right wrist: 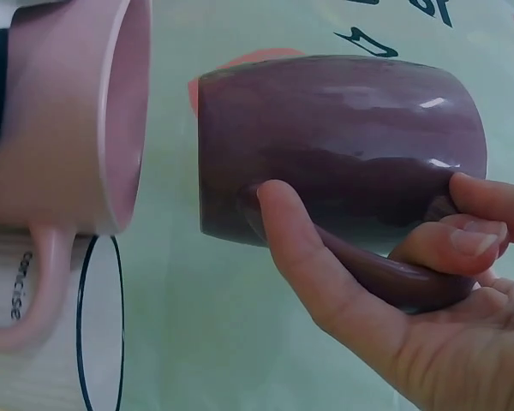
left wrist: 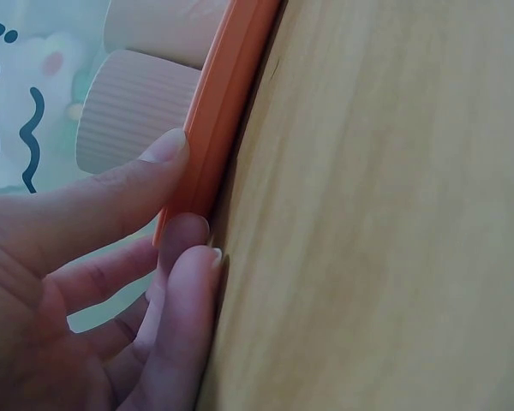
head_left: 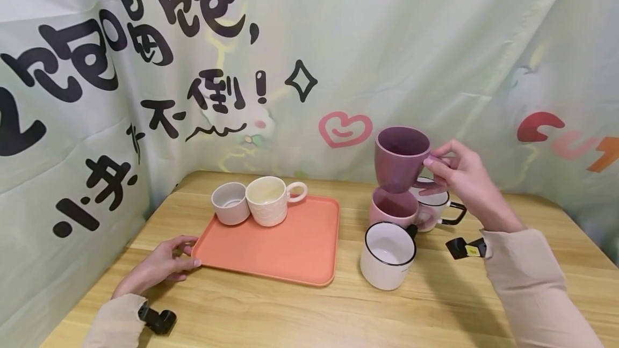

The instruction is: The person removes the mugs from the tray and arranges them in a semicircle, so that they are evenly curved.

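Observation:
My right hand (head_left: 459, 176) grips a purple mug (head_left: 398, 162) by its handle and holds it in the air above a pink mug (head_left: 387, 205). In the right wrist view the purple mug (right wrist: 343, 137) hangs apart from the pink mug (right wrist: 60, 128), its handle between thumb and fingers. At the near left corner of an orange tray (head_left: 290, 254), my left hand (head_left: 162, 265) pinches the rim, thumb over the edge and fingertips under it. On the tray's far left part stand a small grey ribbed cup (head_left: 231, 205) and a cream mug (head_left: 268, 205), side by side.
A white mug with a black rim (head_left: 387, 262) stands in front of the pink one. Behind, another white mug (head_left: 437, 208) shows a black handle. The wooden table (head_left: 251, 310) backs onto a printed curtain (head_left: 411, 42).

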A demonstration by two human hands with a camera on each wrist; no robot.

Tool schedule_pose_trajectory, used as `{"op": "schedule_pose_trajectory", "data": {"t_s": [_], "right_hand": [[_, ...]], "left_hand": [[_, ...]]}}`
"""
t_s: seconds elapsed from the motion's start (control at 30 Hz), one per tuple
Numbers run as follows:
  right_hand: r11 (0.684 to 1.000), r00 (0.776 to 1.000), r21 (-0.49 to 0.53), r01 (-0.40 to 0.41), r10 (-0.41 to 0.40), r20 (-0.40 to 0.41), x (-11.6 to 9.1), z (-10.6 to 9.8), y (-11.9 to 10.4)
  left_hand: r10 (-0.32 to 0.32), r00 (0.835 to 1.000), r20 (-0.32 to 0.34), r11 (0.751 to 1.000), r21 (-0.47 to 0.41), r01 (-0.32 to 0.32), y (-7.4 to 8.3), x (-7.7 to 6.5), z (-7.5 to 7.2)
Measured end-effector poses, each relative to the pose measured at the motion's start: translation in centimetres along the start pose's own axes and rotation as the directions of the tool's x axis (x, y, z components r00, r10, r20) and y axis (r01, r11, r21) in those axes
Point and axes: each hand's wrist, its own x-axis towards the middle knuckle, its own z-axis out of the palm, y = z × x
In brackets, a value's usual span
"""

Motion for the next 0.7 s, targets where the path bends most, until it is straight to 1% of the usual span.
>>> {"op": "schedule_pose_trajectory", "data": {"t_s": [0.13,0.37,0.47,0.7], "right_hand": [[0.998,1.000,0.051,0.022,-0.021,-0.019,-0.5,-0.8,0.2],[0.997,0.997,0.045,0.057,-0.054,-0.058,-1.5,-2.4,0.2],[0.996,0.996,0.061,0.060,-0.055,-0.076,-1.9,-3.0,0.3],[0.990,0.991,0.110,0.083,-0.070,-0.117,-2.9,-4.2,0.7]], "left_hand": [[0.000,1.000,-0.001,1.000,-0.002,0.000,-0.1,0.0,0.0],[0.018,1.000,0.005,1.000,0.007,-0.018,0.0,0.1,-0.1],[0.028,1.000,0.011,1.000,0.006,-0.028,0.0,0.0,-0.1],[0.018,1.000,0.009,1.000,0.010,-0.018,-0.1,0.0,-0.1]]}}
